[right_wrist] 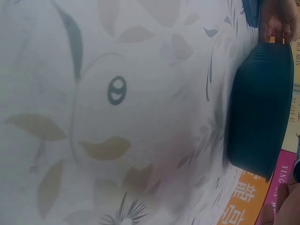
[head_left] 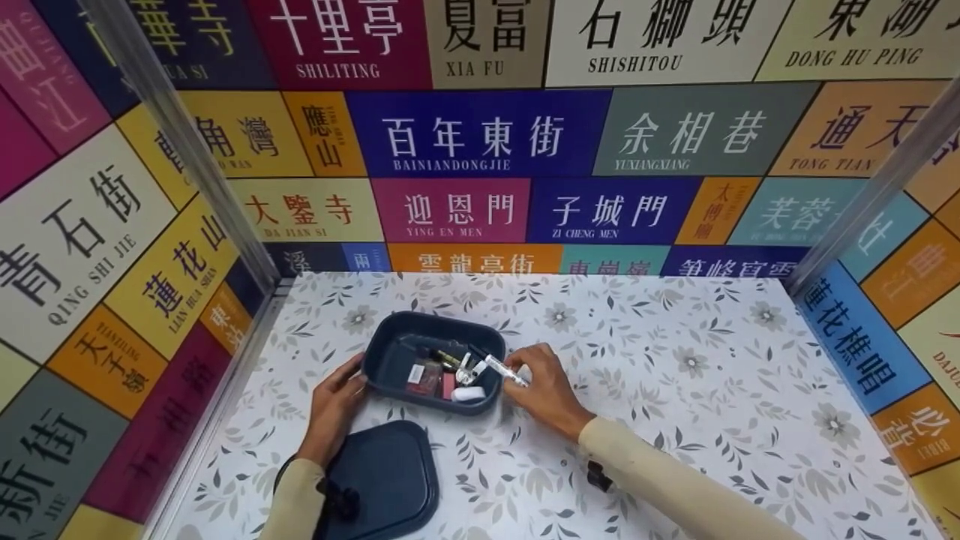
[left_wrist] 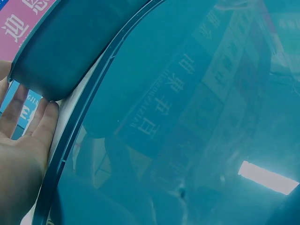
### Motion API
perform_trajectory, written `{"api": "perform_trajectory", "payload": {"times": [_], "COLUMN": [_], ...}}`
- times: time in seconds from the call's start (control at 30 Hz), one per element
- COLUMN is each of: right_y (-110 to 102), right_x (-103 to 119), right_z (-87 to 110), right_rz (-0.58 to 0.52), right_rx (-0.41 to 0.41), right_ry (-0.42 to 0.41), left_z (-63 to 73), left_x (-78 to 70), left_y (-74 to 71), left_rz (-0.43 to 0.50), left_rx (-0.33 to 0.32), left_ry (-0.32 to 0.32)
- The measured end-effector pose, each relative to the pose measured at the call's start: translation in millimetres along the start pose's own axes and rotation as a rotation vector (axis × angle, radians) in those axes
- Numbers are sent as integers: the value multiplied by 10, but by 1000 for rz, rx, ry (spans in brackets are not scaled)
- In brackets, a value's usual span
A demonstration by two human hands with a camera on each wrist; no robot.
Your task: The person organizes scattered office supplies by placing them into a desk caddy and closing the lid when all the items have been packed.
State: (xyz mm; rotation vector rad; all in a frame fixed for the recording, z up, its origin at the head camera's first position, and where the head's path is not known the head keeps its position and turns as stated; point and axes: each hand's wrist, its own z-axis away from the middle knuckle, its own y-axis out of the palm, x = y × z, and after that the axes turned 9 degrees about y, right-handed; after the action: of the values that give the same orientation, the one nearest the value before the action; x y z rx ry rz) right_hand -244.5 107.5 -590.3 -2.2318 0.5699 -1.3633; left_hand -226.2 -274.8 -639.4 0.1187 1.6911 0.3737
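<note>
A dark blue rectangular box (head_left: 382, 375) holds several small items. Above its right rim, my right hand (head_left: 546, 382) pinches a slim white pen-like stick (head_left: 501, 367) with dark print, tilted over the items. My left hand (head_left: 335, 401) rests at the box's left end; in the left wrist view its extended fingers (left_wrist: 44, 124) touch the end wall. Inside lie a small reddish see-through pack (head_left: 424, 379) with a white label, a white rounded case (head_left: 469, 394), a pink piece (head_left: 448, 386) and a dark and gold tube (head_left: 444, 358).
The matching dark blue lid (head_left: 394, 472) lies flat in front of the box, partly under my left forearm. A white table with a leaf and flower print (head_left: 675, 420) carries everything. Panels with street names (head_left: 472, 135) stand around it on the back and sides.
</note>
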Motion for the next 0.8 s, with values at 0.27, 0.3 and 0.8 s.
{"api": "perform_trajectory", "payload": {"times": [0.27, 0.3, 0.8], "right_y": [97, 108, 306], "right_x": [53, 61, 162], "right_z": [-49, -54, -134], "right_rz": [13, 12, -57], "right_rx": [10, 13, 68], "right_ry": [-35, -35, -97], "left_z": [8, 9, 11], "left_x": [-2, -2, 7], "left_y": [-10, -10, -10], "left_rz": [-32, -27, -14], "left_rx": [6, 7, 8], "left_ry": [-3, 0, 13]}}
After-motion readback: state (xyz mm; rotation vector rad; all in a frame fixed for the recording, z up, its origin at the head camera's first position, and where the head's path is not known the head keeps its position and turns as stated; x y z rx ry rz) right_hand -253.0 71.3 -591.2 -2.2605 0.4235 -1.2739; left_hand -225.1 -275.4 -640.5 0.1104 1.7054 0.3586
